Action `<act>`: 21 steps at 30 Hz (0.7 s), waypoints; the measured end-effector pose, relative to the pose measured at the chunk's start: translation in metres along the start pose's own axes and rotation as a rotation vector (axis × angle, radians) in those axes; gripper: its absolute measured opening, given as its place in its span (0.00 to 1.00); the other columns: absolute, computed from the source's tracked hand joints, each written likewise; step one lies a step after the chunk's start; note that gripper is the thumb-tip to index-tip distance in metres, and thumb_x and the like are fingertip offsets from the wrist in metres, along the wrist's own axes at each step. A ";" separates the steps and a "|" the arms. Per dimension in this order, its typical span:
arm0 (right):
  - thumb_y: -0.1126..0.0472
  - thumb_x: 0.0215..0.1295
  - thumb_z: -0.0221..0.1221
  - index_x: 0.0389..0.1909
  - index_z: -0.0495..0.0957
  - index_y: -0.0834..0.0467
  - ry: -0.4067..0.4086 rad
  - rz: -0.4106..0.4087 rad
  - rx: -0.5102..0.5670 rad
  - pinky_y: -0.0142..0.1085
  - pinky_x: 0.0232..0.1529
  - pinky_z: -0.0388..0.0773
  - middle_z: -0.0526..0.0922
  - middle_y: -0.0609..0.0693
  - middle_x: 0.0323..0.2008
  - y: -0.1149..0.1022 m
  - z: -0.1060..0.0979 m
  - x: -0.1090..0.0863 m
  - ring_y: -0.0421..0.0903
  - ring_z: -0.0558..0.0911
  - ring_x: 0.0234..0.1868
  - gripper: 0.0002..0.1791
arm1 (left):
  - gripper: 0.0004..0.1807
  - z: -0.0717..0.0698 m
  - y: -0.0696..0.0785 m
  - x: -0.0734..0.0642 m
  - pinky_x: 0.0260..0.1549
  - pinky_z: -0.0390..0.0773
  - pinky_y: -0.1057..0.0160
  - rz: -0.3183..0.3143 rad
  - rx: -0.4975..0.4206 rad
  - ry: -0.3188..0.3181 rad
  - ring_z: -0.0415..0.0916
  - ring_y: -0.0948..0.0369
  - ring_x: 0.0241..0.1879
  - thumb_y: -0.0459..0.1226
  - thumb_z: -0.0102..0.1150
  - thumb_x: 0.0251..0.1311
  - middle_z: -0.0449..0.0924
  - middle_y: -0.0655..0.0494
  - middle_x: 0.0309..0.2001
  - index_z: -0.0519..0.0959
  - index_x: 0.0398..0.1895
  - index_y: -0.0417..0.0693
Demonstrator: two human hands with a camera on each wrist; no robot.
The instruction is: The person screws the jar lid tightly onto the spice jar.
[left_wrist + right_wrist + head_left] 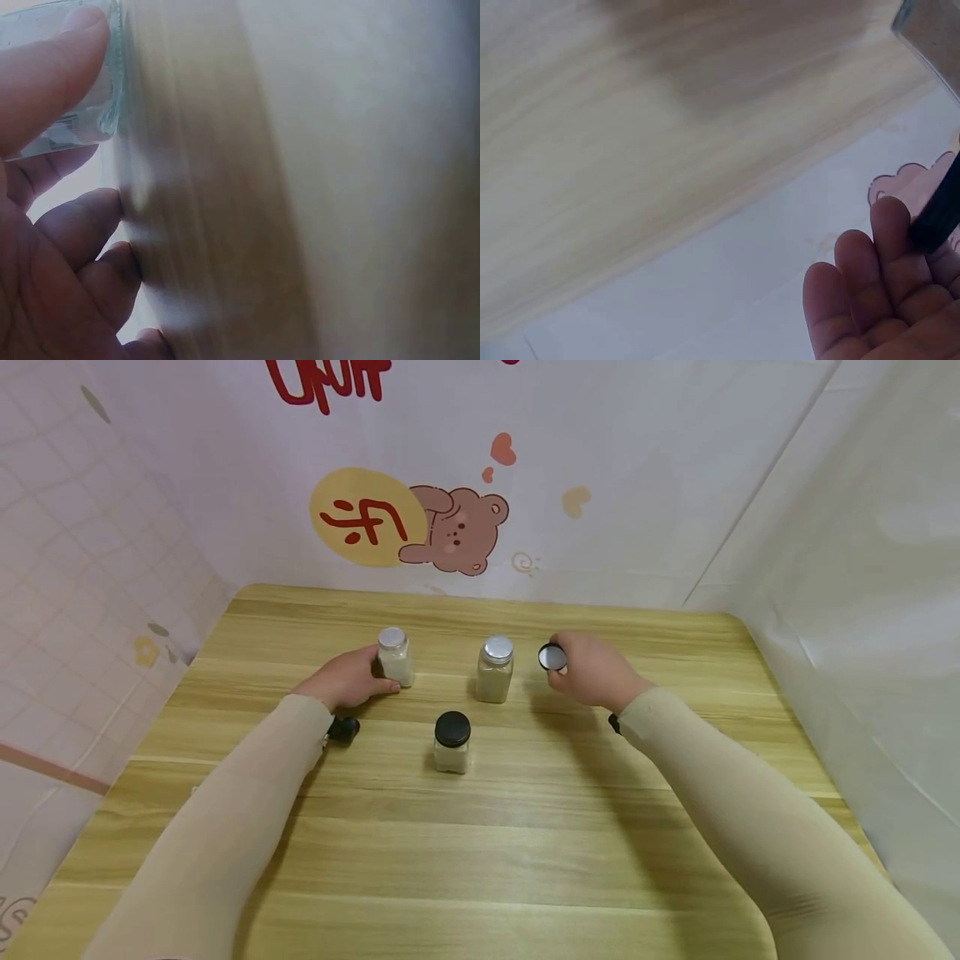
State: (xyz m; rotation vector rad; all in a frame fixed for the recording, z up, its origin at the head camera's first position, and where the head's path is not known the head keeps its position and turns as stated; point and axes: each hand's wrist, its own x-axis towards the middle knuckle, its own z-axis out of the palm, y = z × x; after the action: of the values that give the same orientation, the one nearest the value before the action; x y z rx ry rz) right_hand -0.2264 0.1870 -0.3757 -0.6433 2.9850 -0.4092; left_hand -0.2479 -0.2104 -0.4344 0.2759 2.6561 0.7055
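At the far left of the table, my left hand [351, 678] holds a small glass jar [397, 664] with pale contents and a silvery top; thumb and fingers are around its lower part. In the left wrist view the thumb presses on the glass of the jar [90, 97], close to the table. My right hand [592, 670] pinches a black lid [552, 657], its pale inner face turned toward the head camera. Between the hands stands a second glass jar [494, 672] with a silvery top. In the right wrist view the lid [939, 210] shows edge-on against the fingers.
Nearer to me stands a third jar [452, 745], upright with a black lid on it. The wooden table [480, 860] ends at the back against a white sheet [637, 460] printed with a bear and hearts. More sheeting hangs on both sides.
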 end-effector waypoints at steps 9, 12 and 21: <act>0.59 0.65 0.63 0.51 0.77 0.67 0.100 -0.008 0.063 0.51 0.55 0.79 0.84 0.60 0.47 -0.011 -0.017 0.010 0.58 0.82 0.48 0.19 | 0.40 0.000 0.002 0.000 0.76 0.61 0.34 0.001 0.004 0.004 0.62 0.39 0.78 0.52 0.66 0.71 0.68 0.40 0.77 0.63 0.80 0.50; 0.58 0.66 0.64 0.52 0.77 0.66 0.135 -0.016 0.069 0.51 0.57 0.78 0.83 0.60 0.49 -0.018 -0.023 0.013 0.59 0.81 0.51 0.19 | 0.40 0.000 0.002 0.000 0.76 0.61 0.35 0.001 -0.001 0.002 0.63 0.39 0.77 0.52 0.66 0.71 0.69 0.40 0.76 0.63 0.80 0.50; 0.54 0.69 0.64 0.56 0.78 0.64 0.125 -0.051 0.041 0.51 0.65 0.75 0.83 0.57 0.53 -0.051 -0.038 0.021 0.59 0.79 0.60 0.21 | 0.40 0.001 0.002 -0.001 0.76 0.61 0.35 -0.008 -0.002 -0.002 0.63 0.39 0.77 0.52 0.66 0.71 0.69 0.40 0.76 0.63 0.79 0.49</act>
State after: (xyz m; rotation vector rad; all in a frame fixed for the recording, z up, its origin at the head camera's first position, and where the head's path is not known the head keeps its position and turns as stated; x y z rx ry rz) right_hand -0.2297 0.1426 -0.3251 -0.7171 3.0729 -0.5317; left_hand -0.2463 -0.2090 -0.4339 0.2656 2.6535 0.7049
